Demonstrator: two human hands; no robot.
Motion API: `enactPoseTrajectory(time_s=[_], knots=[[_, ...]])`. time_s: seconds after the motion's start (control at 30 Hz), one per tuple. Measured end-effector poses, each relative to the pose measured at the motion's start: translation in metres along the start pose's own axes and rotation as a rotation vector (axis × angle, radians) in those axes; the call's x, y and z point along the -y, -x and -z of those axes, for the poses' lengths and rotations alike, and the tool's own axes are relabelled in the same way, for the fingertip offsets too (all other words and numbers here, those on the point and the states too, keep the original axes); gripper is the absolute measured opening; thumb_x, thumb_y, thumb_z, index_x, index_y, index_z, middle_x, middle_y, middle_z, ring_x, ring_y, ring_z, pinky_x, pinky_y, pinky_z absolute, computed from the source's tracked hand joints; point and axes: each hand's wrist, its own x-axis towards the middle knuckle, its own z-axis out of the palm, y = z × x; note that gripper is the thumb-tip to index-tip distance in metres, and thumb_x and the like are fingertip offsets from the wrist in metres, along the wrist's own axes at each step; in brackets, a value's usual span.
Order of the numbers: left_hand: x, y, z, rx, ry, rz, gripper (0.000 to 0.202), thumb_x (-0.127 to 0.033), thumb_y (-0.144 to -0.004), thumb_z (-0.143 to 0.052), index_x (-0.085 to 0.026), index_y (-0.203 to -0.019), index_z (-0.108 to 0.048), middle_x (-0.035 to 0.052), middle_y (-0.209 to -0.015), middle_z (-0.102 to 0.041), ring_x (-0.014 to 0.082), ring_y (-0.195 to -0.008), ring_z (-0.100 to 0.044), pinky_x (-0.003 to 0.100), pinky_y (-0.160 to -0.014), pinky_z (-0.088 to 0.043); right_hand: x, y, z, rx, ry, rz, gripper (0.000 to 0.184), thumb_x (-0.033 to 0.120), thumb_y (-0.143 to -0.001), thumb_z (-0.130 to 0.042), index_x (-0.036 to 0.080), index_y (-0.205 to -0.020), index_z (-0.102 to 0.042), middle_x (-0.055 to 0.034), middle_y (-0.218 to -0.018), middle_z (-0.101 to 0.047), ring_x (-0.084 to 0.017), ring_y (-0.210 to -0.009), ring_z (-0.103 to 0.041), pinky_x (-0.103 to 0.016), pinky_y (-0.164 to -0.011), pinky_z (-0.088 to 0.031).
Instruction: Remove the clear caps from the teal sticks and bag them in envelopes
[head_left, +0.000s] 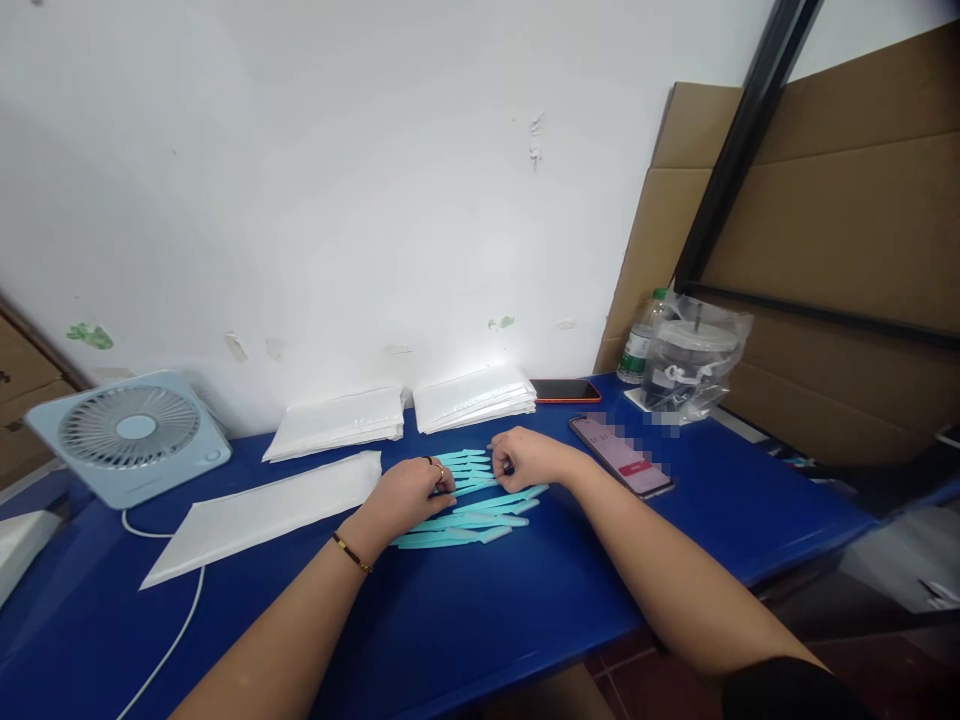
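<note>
Several slim turquoise eyebrow razors (pixel 469 520) lie side by side on the blue table, with paler caps at their right ends. My left hand (pixel 412 494) curls over the left ends of the upper group, fingers closed on them; a ring and a bracelet are on that hand and wrist. At the opposite ends of the same group, my right hand (pixel 523 460) is closed, its fingertips bent down against the razors. Part of the razors is hidden under both hands. Left of my left hand lies a long white plastic sleeve (pixel 270 515).
Two stacks of white packets (pixel 337 418) rest against the wall. A light blue fan (pixel 135 435) with a white cable stands at left. Two phones, one with a lit screen (pixel 622 455), lie at right, near a bottle (pixel 637 345) and a bagged cup (pixel 690 365).
</note>
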Motion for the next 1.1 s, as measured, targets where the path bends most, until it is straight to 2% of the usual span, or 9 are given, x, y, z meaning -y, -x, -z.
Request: enactPoseTrajectory(time_s=[0.1, 0.2, 0.37, 0.5, 0.57, 0.67, 0.77, 0.9, 1.1], knots=[[0.002, -0.001, 0.000, 0.025, -0.019, 0.006, 0.017, -0.028, -0.080, -0.051, -0.022, -0.074, -0.065, 0.0008, -0.073, -0.066, 0.0151, -0.067, -0.057, 0.025, -0.058, -0.036, 0.000, 0.001, 0.001, 0.016, 0.014, -0.008, 0.013, 0.012, -0.057, -0.061, 0.016, -0.066, -0.070, -0.0009, -0.071, -0.063, -0.011, -0.061, -0.055, -0.019, -0.055, -0.038], [0.007, 0.002, 0.006, 0.046, 0.015, 0.017, 0.017, -0.029, -0.079, -0.052, -0.022, -0.072, -0.066, 0.0004, -0.070, -0.066, 0.0149, -0.066, -0.057, 0.024, -0.058, -0.036, -0.007, 0.006, 0.008, 0.058, 0.013, -0.077, 0.016, 0.009, -0.055, -0.060, 0.016, -0.065, -0.070, -0.0006, -0.071, -0.066, -0.012, -0.061, -0.057, -0.019, -0.055, -0.038], [0.013, 0.005, 0.011, 0.122, 0.224, 0.065, 0.019, -0.036, -0.076, -0.056, -0.022, -0.083, -0.066, -0.0011, -0.073, -0.067, 0.0137, -0.065, -0.058, 0.022, -0.057, -0.039, -0.021, 0.015, 0.021, 0.059, -0.004, -0.211, 0.016, 0.014, -0.058, -0.062, 0.017, -0.070, -0.073, -0.0022, -0.075, -0.069, -0.014, -0.065, -0.060, -0.020, -0.058, -0.040], [0.012, 0.003, 0.009, 0.075, 0.231, 0.075, 0.020, -0.036, -0.074, -0.058, -0.021, -0.085, -0.064, -0.0004, -0.072, -0.065, 0.0138, -0.065, -0.057, 0.022, -0.056, -0.039, -0.018, 0.021, 0.030, 0.026, -0.021, -0.220, 0.016, 0.014, -0.060, -0.059, 0.017, -0.069, -0.072, -0.0029, -0.077, -0.070, -0.013, -0.067, -0.060, -0.020, -0.060, -0.040], [0.011, 0.003, 0.009, 0.065, 0.207, 0.062, 0.017, -0.034, -0.075, -0.055, -0.020, -0.080, -0.064, 0.0005, -0.073, -0.065, 0.0137, -0.065, -0.057, 0.022, -0.057, -0.039, -0.014, 0.024, 0.035, 0.068, -0.051, -0.209, 0.017, 0.013, -0.060, -0.059, 0.017, -0.070, -0.072, -0.0019, -0.077, -0.069, -0.013, -0.067, -0.059, -0.019, -0.059, -0.040], [0.011, 0.002, 0.009, 0.072, 0.183, 0.051, 0.017, -0.033, -0.077, -0.052, -0.021, -0.077, -0.065, 0.0013, -0.074, -0.065, 0.0141, -0.066, -0.057, 0.022, -0.057, -0.038, -0.009, 0.028, 0.039, 0.202, -0.077, -0.220, 0.017, 0.018, -0.058, -0.065, 0.017, -0.073, -0.073, -0.0005, -0.074, -0.068, -0.012, -0.064, -0.058, -0.019, -0.055, -0.039], [0.013, 0.000, 0.004, 0.046, 0.164, 0.062, 0.017, -0.033, -0.078, -0.052, -0.021, -0.078, -0.064, 0.0015, -0.074, -0.064, 0.0150, -0.067, -0.057, 0.023, -0.059, -0.039, -0.009, 0.027, 0.036, 0.285, -0.057, -0.245, 0.021, 0.022, -0.054, -0.070, 0.017, -0.074, -0.072, 0.0002, -0.074, -0.067, -0.012, -0.063, -0.057, -0.019, -0.053, -0.038], [0.013, -0.004, -0.004, -0.025, 0.149, 0.074, 0.018, -0.034, -0.080, -0.050, -0.021, -0.079, -0.063, 0.0016, -0.075, -0.063, 0.0156, -0.069, -0.057, 0.024, -0.061, -0.039, -0.013, 0.020, 0.025, 0.313, -0.048, -0.228, 0.021, 0.020, -0.054, -0.068, 0.017, -0.074, -0.071, 0.0011, -0.072, -0.066, -0.012, -0.062, -0.057, -0.019, -0.053, -0.038], [0.002, 0.000, 0.002, -0.037, 0.178, 0.080, 0.027, -0.045, -0.078, -0.053, -0.021, -0.086, -0.063, 0.0018, -0.079, -0.064, 0.0160, -0.071, -0.057, 0.024, -0.059, -0.038, -0.006, 0.015, 0.017, 0.242, -0.051, -0.185, 0.019, 0.019, -0.055, -0.065, 0.017, -0.074, -0.070, 0.0001, -0.076, -0.066, -0.012, -0.064, -0.057, -0.018, -0.054, -0.039]])
